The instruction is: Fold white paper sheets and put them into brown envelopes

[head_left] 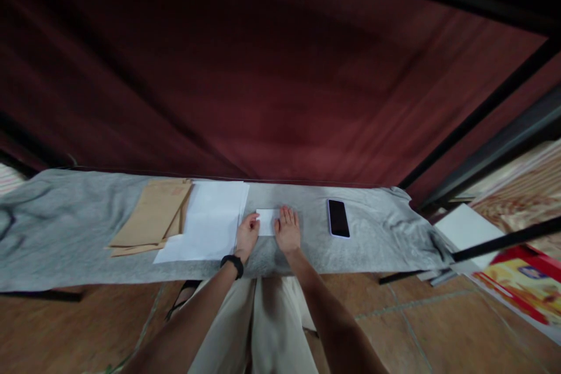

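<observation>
While left grip [248, 234] pinches small paper [267, 224], right grip [287, 232] rests open; sheets [213, 219], brown stack [153, 213] left, phone [339, 218] right.

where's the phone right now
In the head view, the phone lies on the grey cloth, right of the right hand and the small white paper.

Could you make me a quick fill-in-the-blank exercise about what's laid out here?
1. The small paper between the left hand and right hand is coloured ____.
2. The dark wristband is on the ____ wrist.
3. Of the two hands, the phone lies nearer the ____ one.
4. The large sheets lie between the small paper and the ____ envelopes.

Missing words: white; left; right; brown.
</observation>
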Demonstrator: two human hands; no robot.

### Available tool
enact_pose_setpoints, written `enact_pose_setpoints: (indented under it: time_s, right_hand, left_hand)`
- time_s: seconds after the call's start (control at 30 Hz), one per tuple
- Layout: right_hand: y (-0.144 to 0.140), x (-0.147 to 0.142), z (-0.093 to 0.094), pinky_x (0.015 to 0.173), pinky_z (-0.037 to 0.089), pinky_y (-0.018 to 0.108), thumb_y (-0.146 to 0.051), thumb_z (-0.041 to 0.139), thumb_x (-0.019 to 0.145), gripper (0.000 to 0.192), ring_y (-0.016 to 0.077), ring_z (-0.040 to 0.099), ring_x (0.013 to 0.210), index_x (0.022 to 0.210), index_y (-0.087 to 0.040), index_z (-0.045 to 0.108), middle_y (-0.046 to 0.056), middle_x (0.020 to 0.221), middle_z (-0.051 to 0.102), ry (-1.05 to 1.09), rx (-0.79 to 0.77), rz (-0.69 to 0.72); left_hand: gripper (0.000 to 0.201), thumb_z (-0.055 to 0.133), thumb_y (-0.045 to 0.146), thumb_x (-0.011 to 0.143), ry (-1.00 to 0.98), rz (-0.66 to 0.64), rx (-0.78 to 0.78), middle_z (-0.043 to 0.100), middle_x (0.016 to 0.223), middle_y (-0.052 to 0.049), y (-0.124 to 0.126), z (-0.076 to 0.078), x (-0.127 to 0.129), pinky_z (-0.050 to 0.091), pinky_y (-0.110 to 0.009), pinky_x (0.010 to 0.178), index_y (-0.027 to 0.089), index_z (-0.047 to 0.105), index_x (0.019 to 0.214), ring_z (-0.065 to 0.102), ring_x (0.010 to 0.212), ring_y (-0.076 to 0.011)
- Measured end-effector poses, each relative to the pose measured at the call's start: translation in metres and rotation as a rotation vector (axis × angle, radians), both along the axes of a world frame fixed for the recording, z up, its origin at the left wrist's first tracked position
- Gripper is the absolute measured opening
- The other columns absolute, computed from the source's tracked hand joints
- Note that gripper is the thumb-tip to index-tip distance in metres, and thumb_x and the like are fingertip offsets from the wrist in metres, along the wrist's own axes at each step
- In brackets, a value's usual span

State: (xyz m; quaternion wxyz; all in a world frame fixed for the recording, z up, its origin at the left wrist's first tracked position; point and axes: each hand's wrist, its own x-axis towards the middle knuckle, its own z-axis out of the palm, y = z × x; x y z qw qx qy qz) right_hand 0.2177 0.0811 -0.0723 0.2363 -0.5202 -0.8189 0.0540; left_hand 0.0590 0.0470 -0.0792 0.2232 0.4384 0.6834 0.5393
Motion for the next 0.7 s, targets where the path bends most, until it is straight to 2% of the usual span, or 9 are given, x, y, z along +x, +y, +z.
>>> enact_pose_setpoints:
  time_s: [0.1,0.2,0.33,0.5,0.6,0.7]
  right_hand:
    - [-0.002,0.001,0.001,0.125,0.025,0.043,-0.029,0.038,0.106,0.048,0.0202,0.039,0.149,0.153,-0.02,0.046,0.006,0.159,0.044,-0.024,-0.005,0.233]
    - [-0.003,-0.001,0.001,0.125,0.026,0.043,-0.035,0.038,0.107,0.046,0.0206,0.04,0.148,0.15,-0.025,0.049,0.003,0.159,0.045,-0.065,-0.038,0.315]
    - [-0.003,-0.005,-0.002,0.124,0.025,0.046,-0.037,0.04,0.107,0.047,0.024,0.039,0.148,0.152,-0.023,0.047,0.006,0.16,0.042,-0.09,-0.049,0.233]
    - [-0.006,-0.005,-0.01,0.122,0.025,0.049,-0.035,0.04,0.106,0.053,0.0276,0.037,0.149,0.154,-0.014,0.043,0.016,0.16,0.039,-0.067,-0.032,0.016]
    - [-0.01,-0.001,-0.013,0.121,0.027,0.051,-0.034,0.039,0.106,0.056,0.0312,0.038,0.148,0.154,-0.004,0.041,0.023,0.157,0.041,-0.037,0.008,-0.077]
    - [-0.013,0.008,-0.013,0.12,0.029,0.05,-0.032,0.037,0.106,0.055,0.0317,0.042,0.146,0.15,0.0,0.045,0.025,0.153,0.047,-0.003,0.064,-0.112]
  left_hand:
    - [0.022,0.059,0.024,0.08,-0.004,-0.007,-0.01,0.074,0.091,-0.006,0.001,0.001,-0.001,0.054,-0.037,0.085,0.02,0.072,0.097,0.068,0.083,-0.0207]
    - [0.019,0.06,0.026,0.08,-0.015,-0.013,-0.021,0.075,0.09,-0.006,0.003,0.003,-0.002,0.054,-0.037,0.084,0.02,0.073,0.093,0.068,0.081,-0.021]
    - [0.016,0.061,0.025,0.078,-0.05,-0.003,-0.03,0.075,0.088,-0.006,0.005,0.005,-0.002,0.055,-0.037,0.083,0.021,0.073,0.088,0.068,0.08,-0.021]
    - [0.012,0.063,0.023,0.074,-0.11,0.019,-0.042,0.073,0.082,-0.004,0.008,0.005,-0.003,0.055,-0.036,0.08,0.022,0.072,0.083,0.067,0.078,-0.0204]
    - [0.011,0.065,0.023,0.072,-0.156,0.024,-0.04,0.072,0.079,-0.002,0.008,0.006,-0.002,0.055,-0.035,0.076,0.022,0.071,0.081,0.066,0.074,-0.0199]
    - [0.01,0.066,0.024,0.069,-0.218,0.035,-0.025,0.069,0.073,0.0,0.008,0.01,-0.001,0.053,-0.032,0.07,0.022,0.07,0.077,0.064,0.07,-0.0188]
